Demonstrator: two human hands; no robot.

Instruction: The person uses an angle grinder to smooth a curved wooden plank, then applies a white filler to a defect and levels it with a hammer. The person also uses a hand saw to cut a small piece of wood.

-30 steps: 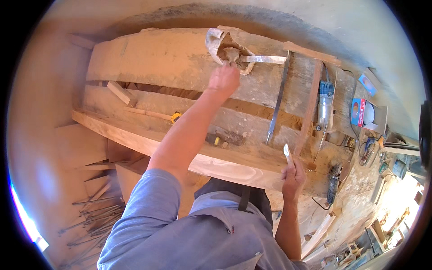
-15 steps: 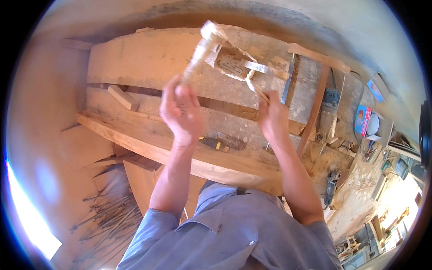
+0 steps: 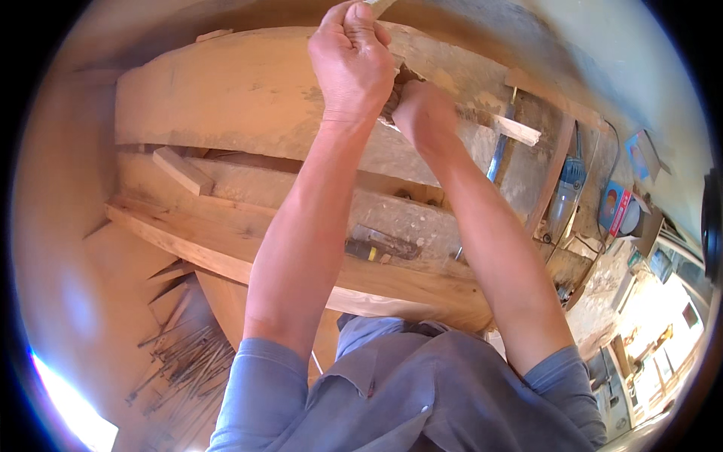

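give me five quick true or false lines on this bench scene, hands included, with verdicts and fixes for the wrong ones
1. The left hand grips a pale object at the picture's top edge. True.
2. The power tool is in the right hand. False: it lies on the bench, to the right of that hand.
3. A wooden block lies left of both hands. True.
4. The thin rods are piled on the bench. False: they lie off it, at lower left.
5. Grey sleeves cover both forearms. False: both forearms are bare.
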